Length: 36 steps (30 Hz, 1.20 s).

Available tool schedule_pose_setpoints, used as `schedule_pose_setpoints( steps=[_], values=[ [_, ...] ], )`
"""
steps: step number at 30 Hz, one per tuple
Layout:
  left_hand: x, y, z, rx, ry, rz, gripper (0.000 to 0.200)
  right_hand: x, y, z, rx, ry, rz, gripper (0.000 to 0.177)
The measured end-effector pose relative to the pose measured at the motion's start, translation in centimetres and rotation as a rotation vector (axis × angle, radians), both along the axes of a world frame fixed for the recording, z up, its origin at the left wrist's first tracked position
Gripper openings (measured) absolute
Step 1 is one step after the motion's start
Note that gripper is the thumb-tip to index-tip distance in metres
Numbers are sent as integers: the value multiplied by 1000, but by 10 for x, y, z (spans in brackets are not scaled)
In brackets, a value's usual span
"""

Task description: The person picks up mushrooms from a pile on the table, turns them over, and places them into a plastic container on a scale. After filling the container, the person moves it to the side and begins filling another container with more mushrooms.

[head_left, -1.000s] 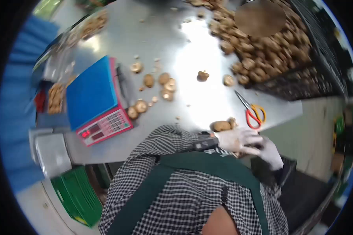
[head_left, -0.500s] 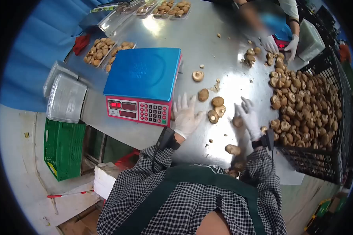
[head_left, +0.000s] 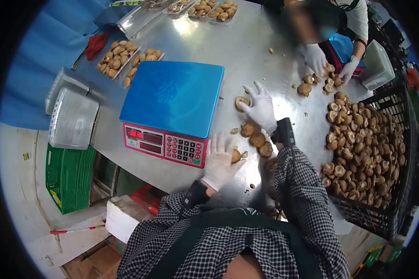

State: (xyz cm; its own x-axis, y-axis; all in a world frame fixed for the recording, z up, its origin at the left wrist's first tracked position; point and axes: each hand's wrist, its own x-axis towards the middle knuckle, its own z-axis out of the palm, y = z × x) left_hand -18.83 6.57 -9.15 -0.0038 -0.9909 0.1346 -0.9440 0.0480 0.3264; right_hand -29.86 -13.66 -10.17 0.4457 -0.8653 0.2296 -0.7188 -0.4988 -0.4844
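My right hand point(head_left: 261, 110), in a white glove, reaches forward over the metal table with its fingers apart. Its thumb side is right at a brown mushroom point(head_left: 241, 102) lying on the tabletop. My left hand point(head_left: 219, 166), gloved too, is spread low near the front right corner of a scale point(head_left: 172, 95) with a blue plate and a red keypad front. Beside its thumb lies another mushroom point(head_left: 236, 156). Between the hands sits a small cluster of mushrooms point(head_left: 257, 139), with loose stem bits around.
On the right a black crate point(head_left: 365, 204) spills mushrooms onto the table. Filled trays point(head_left: 118, 58) lie behind the scale, and stacked clear trays point(head_left: 73, 118) stand at the left edge. Across the table a co-worker's gloved hands point(head_left: 315, 59) handle mushrooms by a second scale point(head_left: 342, 49).
My right hand has moved forward and left to the far mushroom. My left hand has come down slightly toward me. The cluster of mushrooms has shifted, and the co-worker's hands have moved onto mushrooms.
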Motion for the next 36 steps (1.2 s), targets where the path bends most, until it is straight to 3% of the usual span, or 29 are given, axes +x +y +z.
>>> schedule_pose_setpoints(
  steps=[2,3,4,6,8,12,14,16,18,20,22,23,25,26,28,30,32,34,36],
  values=[
    [5,2,-11,114,-16,-14,75,8,3,-19,10,179,37,57],
    [3,2,-1,132,-24,-59,73,8,8,-23,-186,190,79,52],
    [1,2,-3,141,-24,-64,73,6,9,-25,-177,190,75,52],
    [-6,5,-11,115,89,-127,69,-4,8,-20,243,42,237,42],
    [-18,13,-15,26,100,-179,66,-23,32,-8,270,-26,411,27],
    [-32,24,-9,24,201,-418,63,-72,91,20,271,153,465,25],
    [-22,25,-14,33,397,-565,63,-93,105,40,423,123,444,26],
    [-8,18,-3,-20,374,-555,62,-101,101,44,412,13,409,31],
    [3,2,13,-74,321,-215,62,-91,94,66,321,-74,207,35],
    [4,-15,-9,-70,190,-122,63,-76,63,40,292,-139,108,38],
    [2,-24,-15,-76,61,-23,64,-65,34,7,-122,-23,-64,40],
    [0,-26,-14,17,108,-60,66,-62,29,-3,-134,-28,-69,40],
    [-4,-28,-1,281,264,-119,70,-57,25,-11,-35,101,-38,35],
    [-5,-23,-3,283,263,-127,70,-60,27,-15,-33,101,-47,35],
    [-14,-11,-3,217,567,-307,73,-71,49,-3,243,124,205,28],
    [-13,-15,4,244,563,-341,74,-94,76,9,340,146,283,25],
    [-6,-32,2,98,453,-314,74,-114,93,40,591,26,183,23],
    [-1,-60,15,83,252,-189,74,-144,95,46,648,-244,-23,25],
    [-4,-91,-13,-168,2,-18,74,-176,83,22,289,-227,-160,32]
  ],
)
